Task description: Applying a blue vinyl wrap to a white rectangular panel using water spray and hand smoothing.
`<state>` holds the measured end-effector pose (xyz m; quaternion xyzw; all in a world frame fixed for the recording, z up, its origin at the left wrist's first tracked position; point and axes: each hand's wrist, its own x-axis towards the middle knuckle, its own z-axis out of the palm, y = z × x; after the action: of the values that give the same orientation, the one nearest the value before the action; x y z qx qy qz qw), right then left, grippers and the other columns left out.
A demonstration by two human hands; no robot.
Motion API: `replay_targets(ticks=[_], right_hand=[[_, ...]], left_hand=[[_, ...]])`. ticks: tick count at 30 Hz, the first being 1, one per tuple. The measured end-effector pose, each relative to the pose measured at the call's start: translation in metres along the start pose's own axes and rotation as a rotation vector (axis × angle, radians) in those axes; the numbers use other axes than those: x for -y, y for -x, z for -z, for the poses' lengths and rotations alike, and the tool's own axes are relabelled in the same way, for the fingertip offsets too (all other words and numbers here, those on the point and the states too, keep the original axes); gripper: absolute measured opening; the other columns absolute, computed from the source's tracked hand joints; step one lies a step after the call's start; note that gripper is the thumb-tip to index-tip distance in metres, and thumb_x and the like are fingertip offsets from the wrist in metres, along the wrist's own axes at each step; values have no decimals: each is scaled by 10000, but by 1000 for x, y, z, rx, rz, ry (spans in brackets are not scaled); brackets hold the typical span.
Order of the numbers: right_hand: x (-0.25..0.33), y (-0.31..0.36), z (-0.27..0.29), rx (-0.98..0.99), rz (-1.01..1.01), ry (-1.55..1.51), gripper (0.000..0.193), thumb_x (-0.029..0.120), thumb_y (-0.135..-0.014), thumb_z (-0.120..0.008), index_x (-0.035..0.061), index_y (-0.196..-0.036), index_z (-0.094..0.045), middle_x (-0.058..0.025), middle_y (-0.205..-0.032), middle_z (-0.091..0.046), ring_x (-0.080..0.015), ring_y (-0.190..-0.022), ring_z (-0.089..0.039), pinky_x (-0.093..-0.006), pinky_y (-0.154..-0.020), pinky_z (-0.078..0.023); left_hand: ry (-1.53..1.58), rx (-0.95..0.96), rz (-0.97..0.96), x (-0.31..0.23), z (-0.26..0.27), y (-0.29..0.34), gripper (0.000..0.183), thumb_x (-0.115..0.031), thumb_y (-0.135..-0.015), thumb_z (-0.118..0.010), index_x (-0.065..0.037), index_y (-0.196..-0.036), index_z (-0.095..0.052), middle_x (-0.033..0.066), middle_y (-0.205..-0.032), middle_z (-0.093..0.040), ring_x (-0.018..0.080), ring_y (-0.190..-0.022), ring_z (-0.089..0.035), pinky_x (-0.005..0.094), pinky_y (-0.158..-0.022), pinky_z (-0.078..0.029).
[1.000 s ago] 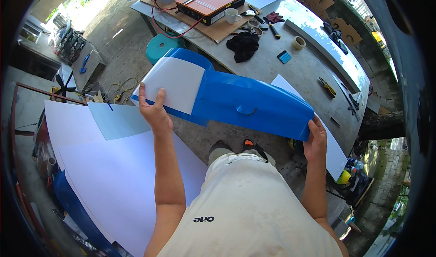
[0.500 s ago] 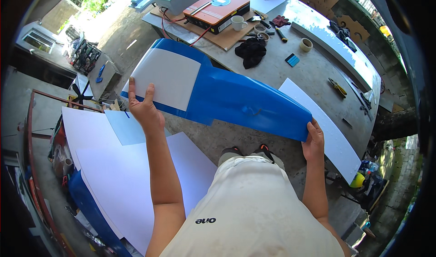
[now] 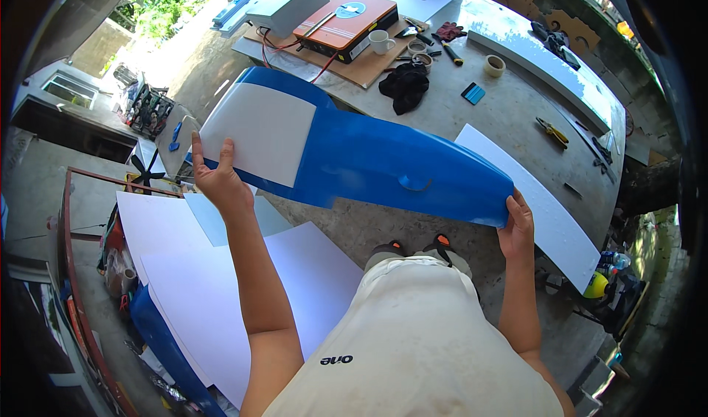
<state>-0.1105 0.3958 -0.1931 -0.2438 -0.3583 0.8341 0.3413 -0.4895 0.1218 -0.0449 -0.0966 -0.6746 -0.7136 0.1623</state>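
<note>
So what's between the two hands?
In the head view, a blue sheet with a white panel spans from left hand to right hand.

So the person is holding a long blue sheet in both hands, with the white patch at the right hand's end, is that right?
Not quite: in the head view, the white patch is at the end held by the left hand, not the right hand. The long blue sheet is indeed held in both hands.
</note>
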Motion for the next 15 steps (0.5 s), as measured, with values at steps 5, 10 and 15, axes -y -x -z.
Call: replay_targets(ticks=[5,10,15], right_hand=[[4,2,8,-23,6,-12,334,143,-956,-624,33,-1271,-602,-69,-1138,-697,-133,-1016,-672,-288,-896,-536],[7,5,17,-31,-2,-7,330,145,-955,-627,35,-1265,-606,-68,-1131,-699,-135,-1010,-674,-291,-892,-538],[10,5,23,-41,1,-10,320,148,-952,-631,40,-1253,-616,-60,-1121,-702,-131,-995,-677,-287,-874,-540]], left_hand=[[39,-41,-4,5,-3,0,447,5,-851,-715,-49,-1282,-613,140,-1152,-675,212,-946,-699,311,-789,-620],[58,-56,46,-2,-7,5,493,22,-837,-719,-49,-1308,-590,139,-1178,-660,221,-967,-692,316,-814,-614],[86,6,20,1,-5,3,605,36,-816,-732,-49,-1375,-519,137,-1245,-613,235,-1055,-660,323,-893,-588]])
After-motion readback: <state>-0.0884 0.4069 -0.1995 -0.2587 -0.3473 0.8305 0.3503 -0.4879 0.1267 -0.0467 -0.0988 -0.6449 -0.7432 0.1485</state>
